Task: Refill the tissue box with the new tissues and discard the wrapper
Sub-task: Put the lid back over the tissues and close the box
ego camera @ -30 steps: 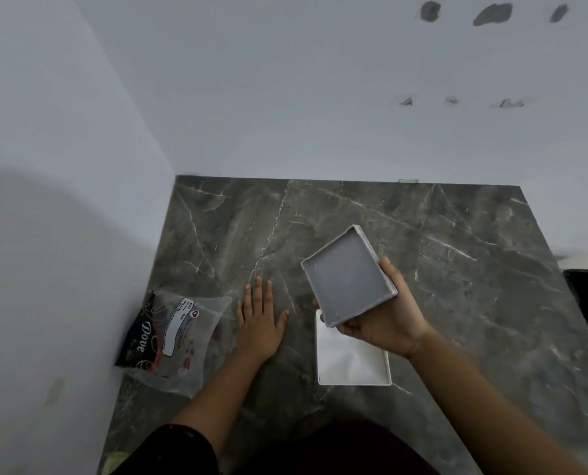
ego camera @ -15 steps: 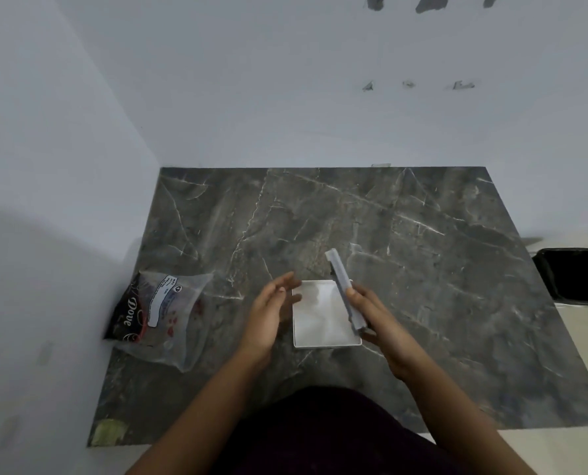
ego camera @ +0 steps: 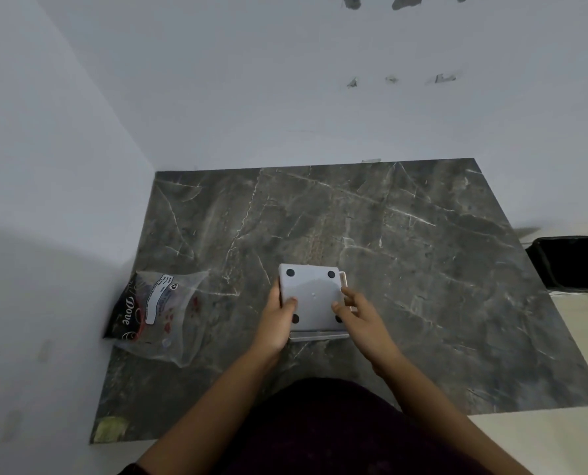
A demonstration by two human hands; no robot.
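Observation:
A grey tissue box (ego camera: 314, 296) lies upside down on the dark marble table (ego camera: 422, 255), its flat bottom panel with black round feet facing up. The panel sits slightly off the box's rim, which shows at the near and right edges. My left hand (ego camera: 277, 318) grips the box's left side, thumb on top. My right hand (ego camera: 359, 317) rests on its right side with fingertips on the panel. The empty clear wrapper (ego camera: 159, 311), printed with a dark "Dove" band, lies crumpled at the table's left edge by the wall. The tissues are hidden inside.
White walls close the table at the left and the back. A black bin (ego camera: 573, 262) stands on the floor past the table's right edge. A small yellowish scrap (ego camera: 109, 428) lies at the near left corner.
My right hand brought the grey bottom panel down from the air, turned it over and set it on the box. My left hand left the table and took the box's left side.

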